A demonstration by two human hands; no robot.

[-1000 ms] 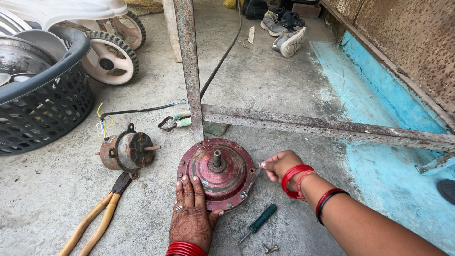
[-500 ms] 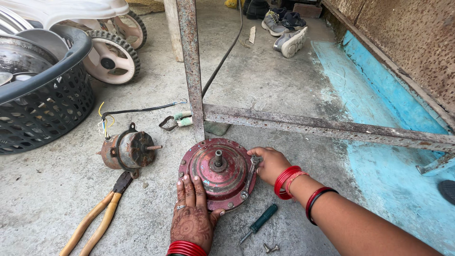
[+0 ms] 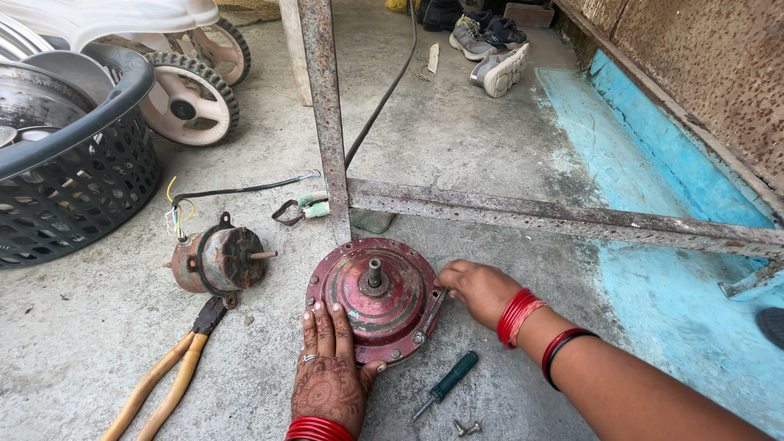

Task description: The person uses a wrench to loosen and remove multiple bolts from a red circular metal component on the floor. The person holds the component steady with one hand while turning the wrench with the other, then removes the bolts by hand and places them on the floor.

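Motor housing [image 3: 377,300], round, red, lies flat on concrete floor [image 3: 506,147], shaft [image 3: 375,273] pointing up. Left hand [image 3: 328,377] flat on near rim, fingers spread, pressing, gripping nothing. Right hand [image 3: 480,290] closer to right rim, fingers curled against edge; what it pinches, cannot tell. Screwdriver [image 3: 445,385] just below right hand, two screws [image 3: 465,427] beside.

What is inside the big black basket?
The black basket holds round shiny metal dishes stacked near its rim. Anything lower down is hidden by those dishes and the basket's wall.
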